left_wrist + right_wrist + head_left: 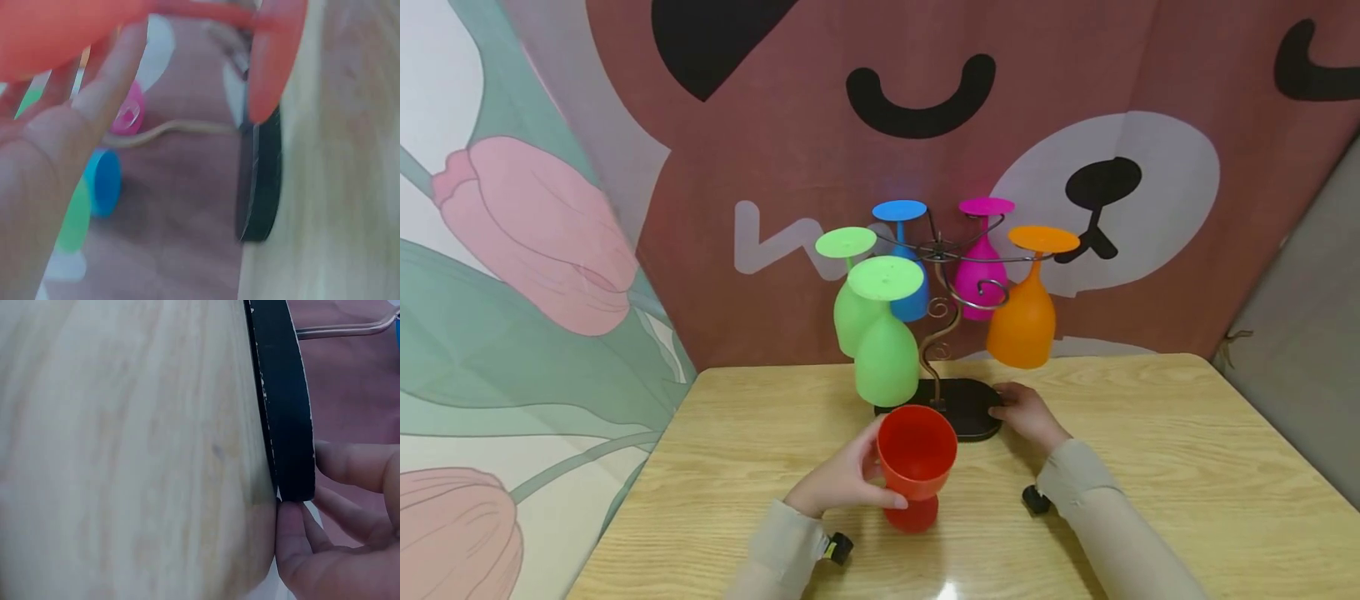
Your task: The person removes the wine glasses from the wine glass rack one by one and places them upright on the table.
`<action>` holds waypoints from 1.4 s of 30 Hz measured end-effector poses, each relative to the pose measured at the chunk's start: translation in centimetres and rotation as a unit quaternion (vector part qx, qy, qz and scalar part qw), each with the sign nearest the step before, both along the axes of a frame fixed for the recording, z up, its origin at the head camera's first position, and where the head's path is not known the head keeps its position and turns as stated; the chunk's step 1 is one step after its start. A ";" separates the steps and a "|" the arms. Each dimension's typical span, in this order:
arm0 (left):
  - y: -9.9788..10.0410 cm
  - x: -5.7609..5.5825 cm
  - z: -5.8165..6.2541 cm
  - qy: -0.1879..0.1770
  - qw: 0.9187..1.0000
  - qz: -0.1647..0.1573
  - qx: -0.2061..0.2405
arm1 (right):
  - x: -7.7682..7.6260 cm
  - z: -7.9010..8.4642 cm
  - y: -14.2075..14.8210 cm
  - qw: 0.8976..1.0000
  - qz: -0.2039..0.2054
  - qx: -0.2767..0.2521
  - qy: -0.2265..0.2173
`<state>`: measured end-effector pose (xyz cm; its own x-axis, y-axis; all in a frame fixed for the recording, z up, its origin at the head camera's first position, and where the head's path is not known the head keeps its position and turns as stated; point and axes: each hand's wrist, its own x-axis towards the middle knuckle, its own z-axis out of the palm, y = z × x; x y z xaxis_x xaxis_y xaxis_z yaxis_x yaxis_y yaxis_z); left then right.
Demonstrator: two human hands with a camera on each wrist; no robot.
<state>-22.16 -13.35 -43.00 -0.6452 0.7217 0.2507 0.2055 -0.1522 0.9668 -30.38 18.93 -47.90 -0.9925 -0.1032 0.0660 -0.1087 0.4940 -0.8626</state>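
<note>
My left hand (842, 479) grips a red plastic goblet (917, 450), mouth up, around its lower bowl and stem. I cannot tell whether its foot touches the table. My right hand (1030, 419) holds the right end of the black base (970, 400) of a metal goblet rack (940, 250); in the right wrist view the thumb (350, 464) lies on top and fingers curl at the edge. Upside down on the rack hang two green goblets (887, 358), a blue goblet (912, 304), a magenta goblet (981, 271) and an orange goblet (1024, 325). One curled arm faces front, bare.
The rack stands towards the back of a light wooden table (1187, 467). Behind it hangs a brown cloth (760, 317) with a bear print, and at the left a tulip-patterned cloth (535, 233). Small black cameras sit at both wrists.
</note>
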 end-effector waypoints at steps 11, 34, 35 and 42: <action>-5.9 0.0 2.9 0.076 0.996 -0.021 0.042 | 0.2 -0.1 0.0 1.000 0.003 -0.022 -0.005; -10.6 -1.3 3.8 0.060 0.928 0.365 -0.045 | 0.2 0.0 0.4 1.000 0.003 0.003 -0.010; -10.5 -1.7 3.6 0.057 0.922 0.378 -0.054 | 0.2 -0.1 0.4 1.000 0.004 0.002 -0.011; -9.8 -4.6 2.5 0.036 0.900 0.429 -0.067 | 0.2 -0.2 0.3 1.000 0.007 -0.007 -0.013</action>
<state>-26.79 -23.12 -40.51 -0.9650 -0.0069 0.2621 0.2550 0.2086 0.9442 -30.20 19.19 -48.11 -0.9924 -0.1160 0.0417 -0.0928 0.4805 -0.8721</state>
